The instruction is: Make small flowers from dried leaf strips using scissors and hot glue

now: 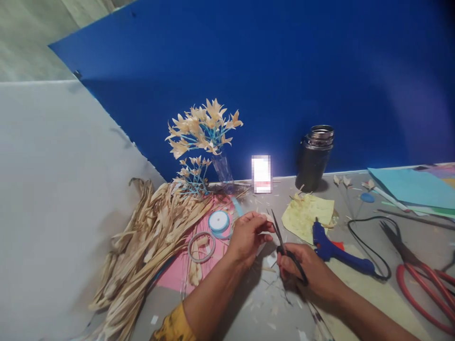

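My left hand (250,237) is closed in a pinch on a small pale piece of dried corn husk (269,218), mostly hidden by the fingers. Black-handled scissors (279,229) are in my right hand (302,265), fingers through the loops. Their blades point up and stand slightly apart, right beside the pinched piece. Below both hands, small pale scraps (268,270) lie scattered on the grey table. A blue glue gun (341,253) rests just right of my right hand, near a yellow paper (308,213) with husk bits on it.
Dried corn husks (142,255) are heaped at left. Beside them are a ribbon spool (218,222), a tape ring (201,247) and pink paper (170,279). Husk flowers (202,123) stand in a clear vase (222,170). A dark flask (314,158) and red-handled shears (419,279) are at right.
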Demonstrator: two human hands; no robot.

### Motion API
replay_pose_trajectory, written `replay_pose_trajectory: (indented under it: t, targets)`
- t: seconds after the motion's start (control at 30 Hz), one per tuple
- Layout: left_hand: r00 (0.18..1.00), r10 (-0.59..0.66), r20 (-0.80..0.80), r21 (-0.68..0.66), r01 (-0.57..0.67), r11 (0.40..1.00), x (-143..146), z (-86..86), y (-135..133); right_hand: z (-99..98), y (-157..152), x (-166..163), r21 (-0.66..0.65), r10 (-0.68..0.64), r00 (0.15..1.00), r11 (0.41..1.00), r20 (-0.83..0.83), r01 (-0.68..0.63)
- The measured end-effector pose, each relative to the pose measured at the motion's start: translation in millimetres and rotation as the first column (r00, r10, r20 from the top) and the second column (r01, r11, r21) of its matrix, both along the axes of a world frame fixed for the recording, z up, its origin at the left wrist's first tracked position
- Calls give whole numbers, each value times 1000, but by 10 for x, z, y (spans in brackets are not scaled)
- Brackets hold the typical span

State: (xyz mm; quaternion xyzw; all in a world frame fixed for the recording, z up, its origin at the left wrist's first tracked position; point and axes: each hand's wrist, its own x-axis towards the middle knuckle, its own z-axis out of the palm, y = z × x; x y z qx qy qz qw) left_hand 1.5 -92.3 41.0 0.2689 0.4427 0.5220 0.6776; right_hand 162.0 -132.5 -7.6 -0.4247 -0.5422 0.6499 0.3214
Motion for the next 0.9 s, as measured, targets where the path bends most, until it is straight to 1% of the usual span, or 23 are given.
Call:
replay_pose_trajectory:
  t: [0.1,0.3,0.63,0.7,0.77,0.83,0.9]
  targets:
    - [1000,5,7,20,-5,1000,14,-9,-1,-56,0,-7,-60,-6,1000,998,-13,6]
    - [1000,8,-14,52,-7,999,7,11,-5,-99,14,10,-36,-1,1000,999,-11,0]
    - [992,28,-121,67,-20,998,-27,94,-30,-103,-24,2,-91,17,996,996,-83,-25]
    - [987,16,-158,74,-5,997,-37,110,-48,-81,-8,3,-93,-28,995,995,-92,20]
    - [974,-4,-227,92,25,995,-43,108,-77,-37,15,4,-87,-145,984,987,-101,137]
    - [948,-27,-319,115,67,991,-40,86,-116,20,36,8,-75,-288,950,957,-121,280]
    - [911,-41,-410,133,104,986,-25,51,-162,68,49,17,-42,-382,913,924,-142,380]
